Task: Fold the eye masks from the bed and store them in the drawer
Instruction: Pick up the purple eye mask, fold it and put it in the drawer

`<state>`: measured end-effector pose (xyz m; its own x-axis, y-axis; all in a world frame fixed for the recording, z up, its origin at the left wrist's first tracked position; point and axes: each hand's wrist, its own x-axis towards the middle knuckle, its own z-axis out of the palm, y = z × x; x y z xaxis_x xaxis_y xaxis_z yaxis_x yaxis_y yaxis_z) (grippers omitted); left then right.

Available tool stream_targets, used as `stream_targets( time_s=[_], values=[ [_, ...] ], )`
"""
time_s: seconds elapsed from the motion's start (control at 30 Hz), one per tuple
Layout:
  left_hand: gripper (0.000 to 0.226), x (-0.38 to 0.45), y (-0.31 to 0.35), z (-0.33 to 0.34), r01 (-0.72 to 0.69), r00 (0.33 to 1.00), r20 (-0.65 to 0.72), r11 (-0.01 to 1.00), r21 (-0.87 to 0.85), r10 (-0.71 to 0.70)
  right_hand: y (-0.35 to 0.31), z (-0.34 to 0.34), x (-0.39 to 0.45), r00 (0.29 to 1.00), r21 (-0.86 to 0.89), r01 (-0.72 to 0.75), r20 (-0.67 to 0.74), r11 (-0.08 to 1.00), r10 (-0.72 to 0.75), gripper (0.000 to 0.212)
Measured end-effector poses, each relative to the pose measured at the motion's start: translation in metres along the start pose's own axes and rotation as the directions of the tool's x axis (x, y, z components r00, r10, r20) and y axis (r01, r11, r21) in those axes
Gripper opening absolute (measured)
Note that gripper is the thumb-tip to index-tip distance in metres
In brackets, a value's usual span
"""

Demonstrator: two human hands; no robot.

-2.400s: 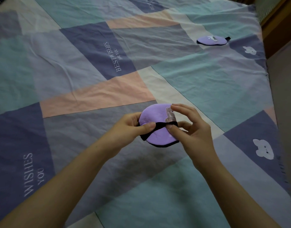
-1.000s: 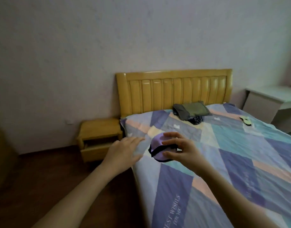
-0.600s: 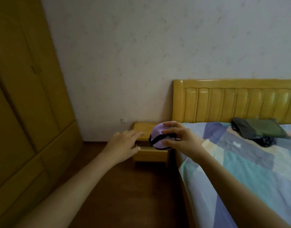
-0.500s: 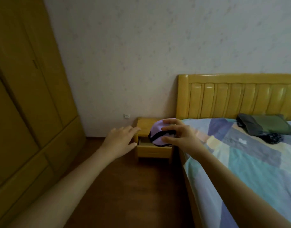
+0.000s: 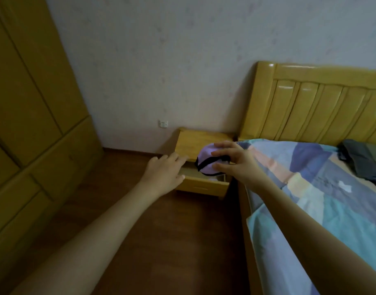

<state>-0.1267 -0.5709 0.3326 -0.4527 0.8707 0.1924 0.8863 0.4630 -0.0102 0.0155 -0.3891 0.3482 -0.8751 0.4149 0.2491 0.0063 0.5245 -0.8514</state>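
My right hand (image 5: 236, 162) holds a folded purple eye mask (image 5: 208, 161) with a black strap, fingers above it and thumb below. The mask hangs over the open drawer (image 5: 200, 184) of a small wooden nightstand (image 5: 198, 141) beside the bed. My left hand (image 5: 163, 171) reaches forward with straight fingers, its tips at the drawer's left front corner; it holds nothing. Something pale shows inside the drawer, too hidden to name.
The bed with a patchwork sheet (image 5: 323, 199) and a wooden headboard (image 5: 323, 103) fills the right. Dark folded clothes (image 5: 361, 160) lie near the headboard. A tall wooden wardrobe (image 5: 29, 124) stands on the left. Brown wood floor (image 5: 161, 241) lies between them.
I have turned from the bed to the nightstand. My right hand has carried the folded mask over the open drawer, and my left hand has let go of it and reached the drawer's edge.
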Motion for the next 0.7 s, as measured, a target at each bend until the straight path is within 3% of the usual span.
stream_targets(
  time_s=[0.33, 0.7],
  values=[
    [0.049, 0.142, -0.05, 0.158, 0.03, 0.979, 0.202, 0.994, -0.103, -0.009, 0.173, 0.038, 0.142, 0.955, 0.002, -0.231, 0.189, 0.973, 0.227, 0.031],
    [0.044, 0.289, -0.132, 0.341, 0.023, 0.919, 0.391, 0.985, -0.169, 0.046, 0.361, 0.111, 0.288, 0.867, -0.085, -0.433, 0.233, 0.897, 0.44, 0.032]
  ],
)
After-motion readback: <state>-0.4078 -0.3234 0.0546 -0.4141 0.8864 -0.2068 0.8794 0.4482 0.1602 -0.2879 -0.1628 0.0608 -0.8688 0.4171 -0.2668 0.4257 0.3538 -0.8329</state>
